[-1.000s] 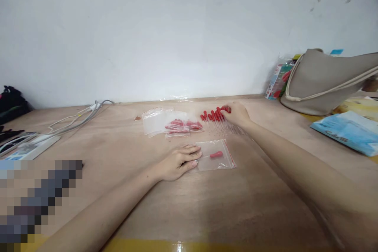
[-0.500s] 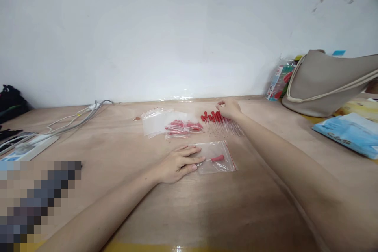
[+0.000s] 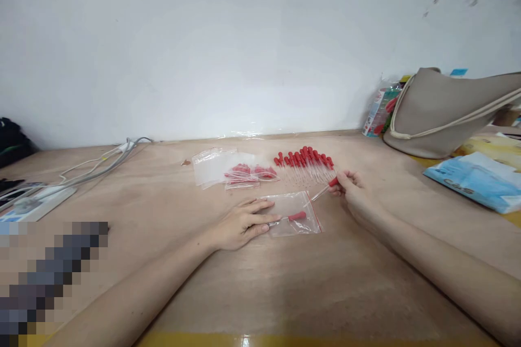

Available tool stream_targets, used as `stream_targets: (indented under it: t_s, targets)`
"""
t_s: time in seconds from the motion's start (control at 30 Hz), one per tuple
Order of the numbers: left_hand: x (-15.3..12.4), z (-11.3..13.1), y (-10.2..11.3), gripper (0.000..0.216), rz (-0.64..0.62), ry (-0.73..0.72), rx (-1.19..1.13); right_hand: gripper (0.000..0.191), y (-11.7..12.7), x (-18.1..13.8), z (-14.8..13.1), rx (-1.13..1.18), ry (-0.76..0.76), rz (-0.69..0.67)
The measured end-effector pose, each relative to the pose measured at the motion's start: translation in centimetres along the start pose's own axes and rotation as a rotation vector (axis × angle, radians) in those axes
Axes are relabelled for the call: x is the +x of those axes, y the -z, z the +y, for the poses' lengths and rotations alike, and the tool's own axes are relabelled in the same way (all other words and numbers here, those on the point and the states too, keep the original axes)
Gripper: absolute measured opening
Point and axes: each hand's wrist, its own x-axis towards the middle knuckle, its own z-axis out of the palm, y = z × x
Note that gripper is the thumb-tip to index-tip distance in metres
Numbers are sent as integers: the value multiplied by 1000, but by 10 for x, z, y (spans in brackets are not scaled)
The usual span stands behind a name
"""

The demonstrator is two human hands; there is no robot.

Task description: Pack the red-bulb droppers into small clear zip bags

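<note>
My left hand (image 3: 246, 223) lies flat with its fingers stretched over the left part of a clear zip bag (image 3: 285, 203). Inside that bag is a glass dropper with a red rubber bulb (image 3: 297, 216), its tube partly under my fingers. My right hand (image 3: 352, 187) pinches another dropper (image 3: 322, 192) by its red bulb. The tube of this one points down-left, its tip over the bag's red-edged right end; I cannot tell whether it is inside. Behind the bag lies a row of several red-bulbed droppers (image 3: 303, 160), tubes toward me.
Left of the row lie stacked clear bags (image 3: 211, 165), some holding red bulbs (image 3: 243, 171). A power strip (image 3: 40, 200) with cables is at the left. On the right are a grey bag (image 3: 443, 114), a plastic bottle (image 3: 378, 111) and a blue tissue pack (image 3: 472, 184). A wall stands behind.
My right hand has moved from the dropper row toward me and right, bringing one dropper to the bag's right end. My left hand stays on the bag.
</note>
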Motion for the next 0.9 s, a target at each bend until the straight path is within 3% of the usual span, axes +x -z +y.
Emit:
stream_targets:
  t_s: [0.17, 0.37, 0.47, 0.6, 0.77, 0.9]
  targets:
    - [-1, 1, -1, 42, 21, 17, -21, 29, -5, -16, -1, 92, -183, -222]
    - [0, 3, 0, 49, 54, 36, -31, 31, -2, -17, -4, -186, -178, -540]
    - [0, 3, 0, 49, 47, 39, -28, 29, -6, -17, -5, -288, -114, -577]
    - [0, 3, -1, 49, 38, 53, -17, 25, -17, -20, -4, -388, 20, -519]
    - [1, 3, 0, 49, 47, 54, -16, 26, -18, -23, -8, -282, -93, -689]
    - [1, 3, -1, 47, 44, 39, -13, 25, -15, -23, -15, -340, -114, -763]
